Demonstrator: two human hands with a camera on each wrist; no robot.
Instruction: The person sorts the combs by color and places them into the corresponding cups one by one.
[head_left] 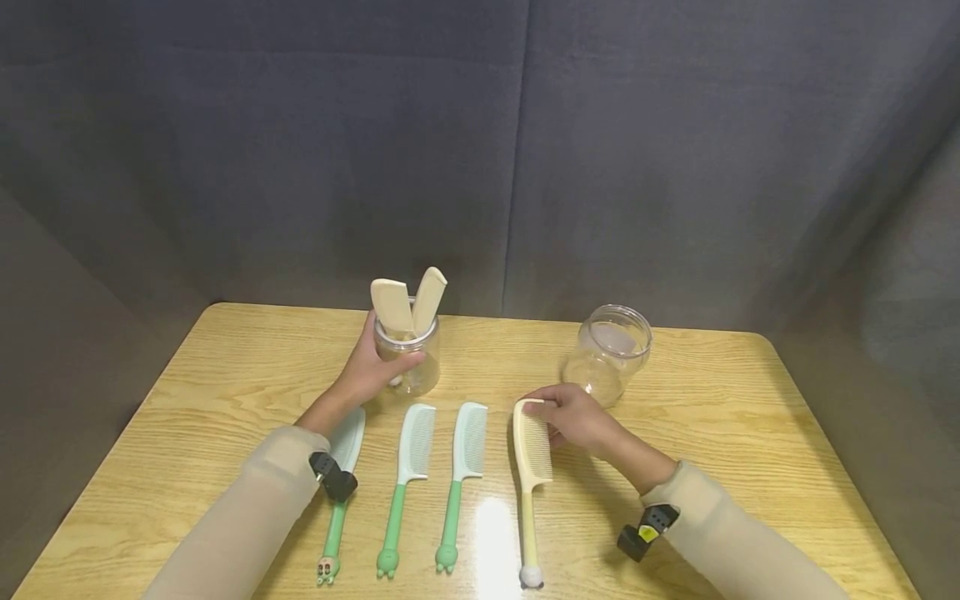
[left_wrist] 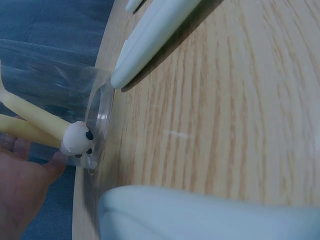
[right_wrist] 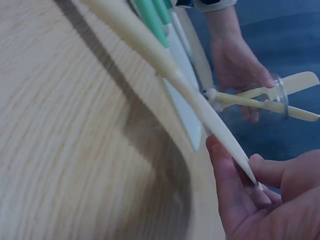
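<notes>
Right hand pinches the cream plastic comb at its far tip; long axis near-far, handle near. Left hand grips the clear jar holding two cream combs. Wooden table, grey curtain.

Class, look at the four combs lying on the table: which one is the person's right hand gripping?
The cream-yellow comb, furthest right in the row. The right hand pinches its toothed end, while the other three have green handles.

A light wooden table with rounded corners carries it all. Near its front edge, three green-handled combs lie side by side, teeth end pointing away, and a cream comb lies just right of them. Further back stand two clear jars: one holding two cream combs, the other well apart, to the right.
</notes>
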